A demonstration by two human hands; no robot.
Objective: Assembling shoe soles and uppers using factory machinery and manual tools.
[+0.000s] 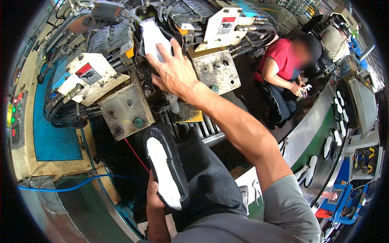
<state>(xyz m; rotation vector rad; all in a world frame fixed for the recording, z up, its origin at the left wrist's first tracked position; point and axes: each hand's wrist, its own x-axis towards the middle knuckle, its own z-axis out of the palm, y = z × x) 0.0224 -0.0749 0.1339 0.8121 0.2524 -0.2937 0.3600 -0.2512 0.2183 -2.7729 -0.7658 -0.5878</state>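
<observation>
My left hand point(153, 195) is closed around the side of a black shoe upper point(174, 158), near its lower end. The upper is turned so that its white sole side point(160, 172) faces up, above my dark-trousered leg. My right hand point(173, 71) is stretched forward into the machine, fingers spread and lying over a white sole-shaped piece point(153, 35). That piece sits between the machine's two jaw units, and the hand covers its near end. My thumb is partly hidden beneath the hand.
White-plated clamp units point(91, 77) with hoses and grimy button boxes point(126, 110) flank the piece. A control panel point(18, 117) is at far left. On the right runs a conveyor point(310, 141) bearing several soles; beyond it sits a co-worker in red point(279, 60), holding a small piece.
</observation>
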